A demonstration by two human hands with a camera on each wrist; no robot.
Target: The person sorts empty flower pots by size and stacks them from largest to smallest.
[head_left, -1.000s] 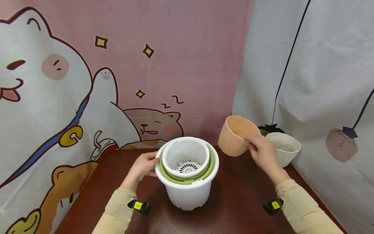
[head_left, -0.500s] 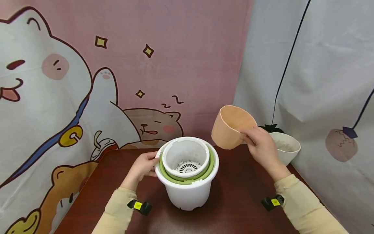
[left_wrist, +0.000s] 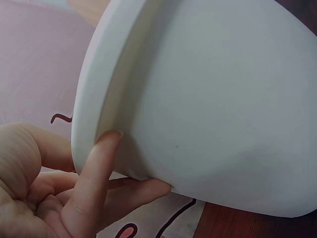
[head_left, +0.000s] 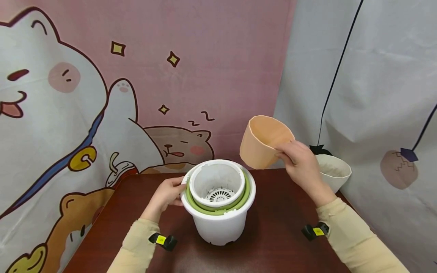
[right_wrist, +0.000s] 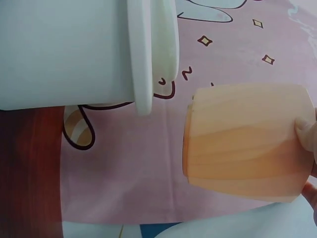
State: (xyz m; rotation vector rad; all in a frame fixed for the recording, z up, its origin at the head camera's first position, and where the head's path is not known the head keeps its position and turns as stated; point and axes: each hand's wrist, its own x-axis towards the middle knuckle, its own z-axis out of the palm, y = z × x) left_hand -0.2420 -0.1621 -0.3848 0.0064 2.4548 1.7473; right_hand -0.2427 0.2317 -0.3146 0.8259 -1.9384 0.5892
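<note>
A large white plastic flower pot (head_left: 220, 227) stands upright on the table. Nested inside it are a green pot (head_left: 205, 209) and a smaller white pot (head_left: 208, 178) with a slotted bottom. My left hand (head_left: 167, 195) grips the large pot's rim at its left side; in the left wrist view the thumb (left_wrist: 96, 178) lies under the rim's lip. Held in the air to the right of the nested pots is a peach-orange pot (head_left: 252, 149), tilted. My right hand (head_left: 300, 163) pinches it by the right side of its rim, fingertips partly hidden inside.
A cream-white pot (head_left: 336, 170) stands at the table's back right, partly behind my right forearm. The dark red-brown table (head_left: 273, 235) ends against a pink cartoon cloth (head_left: 222, 83) behind and a pale cloth (head_left: 375, 94) at right.
My right hand has raised the peach-orange pot and carried it leftward, nearer the nested pots. The left hand and the nested pots stay where they were.
</note>
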